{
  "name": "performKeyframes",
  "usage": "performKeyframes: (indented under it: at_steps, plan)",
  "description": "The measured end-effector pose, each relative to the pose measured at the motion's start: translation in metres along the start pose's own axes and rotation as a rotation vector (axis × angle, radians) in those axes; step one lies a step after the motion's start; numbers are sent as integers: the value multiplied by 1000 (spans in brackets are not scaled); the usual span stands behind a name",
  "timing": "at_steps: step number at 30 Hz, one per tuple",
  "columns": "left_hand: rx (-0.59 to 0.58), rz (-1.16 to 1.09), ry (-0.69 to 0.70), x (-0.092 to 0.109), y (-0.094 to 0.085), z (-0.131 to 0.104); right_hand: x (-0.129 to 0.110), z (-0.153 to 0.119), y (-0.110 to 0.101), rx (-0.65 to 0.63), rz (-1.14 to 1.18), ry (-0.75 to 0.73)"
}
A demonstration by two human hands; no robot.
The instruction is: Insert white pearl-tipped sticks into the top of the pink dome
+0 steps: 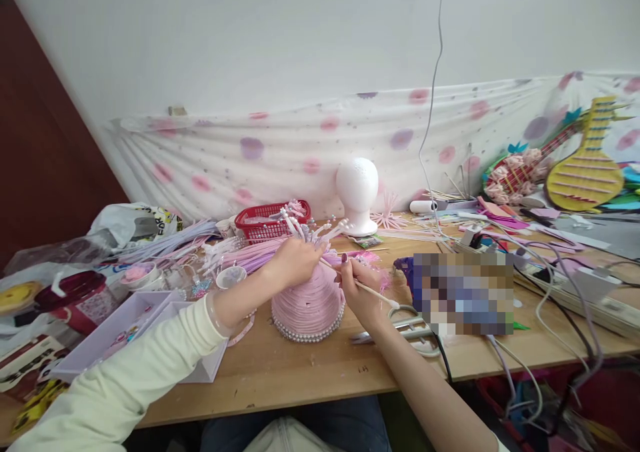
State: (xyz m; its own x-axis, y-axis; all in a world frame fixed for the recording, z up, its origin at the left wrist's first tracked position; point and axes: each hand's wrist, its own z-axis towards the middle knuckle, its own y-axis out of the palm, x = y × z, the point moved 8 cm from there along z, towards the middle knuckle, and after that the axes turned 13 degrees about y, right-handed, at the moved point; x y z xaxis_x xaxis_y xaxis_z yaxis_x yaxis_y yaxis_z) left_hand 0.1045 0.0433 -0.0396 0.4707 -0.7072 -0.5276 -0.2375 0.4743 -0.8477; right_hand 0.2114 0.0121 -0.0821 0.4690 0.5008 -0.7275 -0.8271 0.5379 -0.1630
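A pink dome-shaped piece (306, 305), covered in bands of cord, stands on the table with a row of pearl beads (313, 337) round its bottom edge. Pale stems with small beads on their tips (295, 224) rise from its top. My left hand (299, 263) is closed at the top of the dome, and its fingertips hide what they pinch. Close beside it on the right, my right hand (361, 291) grips a thin pale stick (373, 292) with a whitish blob at its near end. The stick's other end points toward my left fingertips.
Scissors (413, 332) lie just right of my right forearm. Behind the dome are a red basket (265, 229) and a white foam head (357, 195). A lilac box (117, 335) sits left. Cables and a power strip (575, 299) run along the right, near a yellow lute-shaped craft (585, 179).
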Motion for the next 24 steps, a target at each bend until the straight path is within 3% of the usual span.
performKeyframes:
  at_steps: [4, 16, 24]
  plan:
    - [-12, 63, -75, -2, 3, -7, 1, 0, 1, -3, 3, 21]
    - [31, 26, -101, -6, 10, -12, 10, 1, 3, -26, 58, 89]
    - [233, -365, -153, -33, 27, -19, 28, 9, -3, 46, 392, 429]
